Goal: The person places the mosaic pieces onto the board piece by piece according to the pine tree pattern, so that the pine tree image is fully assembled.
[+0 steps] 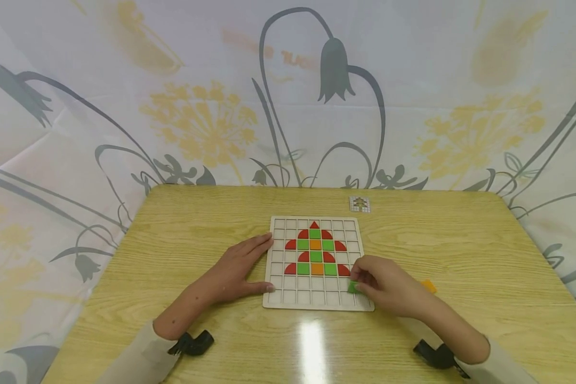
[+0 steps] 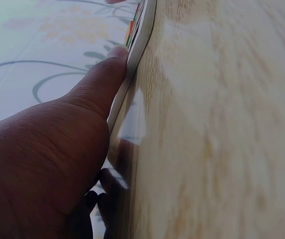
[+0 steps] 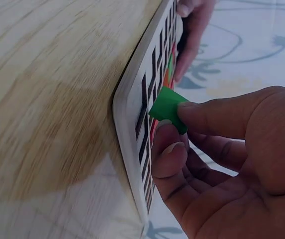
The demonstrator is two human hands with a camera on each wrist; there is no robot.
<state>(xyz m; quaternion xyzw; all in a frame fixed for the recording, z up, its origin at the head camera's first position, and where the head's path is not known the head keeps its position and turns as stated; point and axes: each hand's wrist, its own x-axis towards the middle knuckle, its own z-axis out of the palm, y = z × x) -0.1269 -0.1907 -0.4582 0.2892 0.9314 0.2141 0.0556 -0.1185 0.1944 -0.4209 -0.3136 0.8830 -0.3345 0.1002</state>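
Observation:
A white square grid board [image 1: 297, 300] lies on the table, with red, green and orange tiles set in its cells in a tree-like pattern. My right hand [image 1: 389, 285] pinches a green square tile [image 3: 168, 107] between thumb and fingers, just above the board's lower right part. In the right wrist view the tile is tilted and apart from the cells. My left hand [image 1: 235, 272] rests at the board's left edge, fingers fairly straight, with fingertips and thumb touching the rim. The left wrist view shows its thumb [image 2: 100, 82] along that edge.
An orange tile [image 1: 429, 286] lies on the wooden table [image 1: 197, 224], partly behind my right wrist. Beyond the board is a small pattern card [image 1: 360, 204] with a similar design. A flower-printed cloth [image 1: 297, 128] hangs behind the table.

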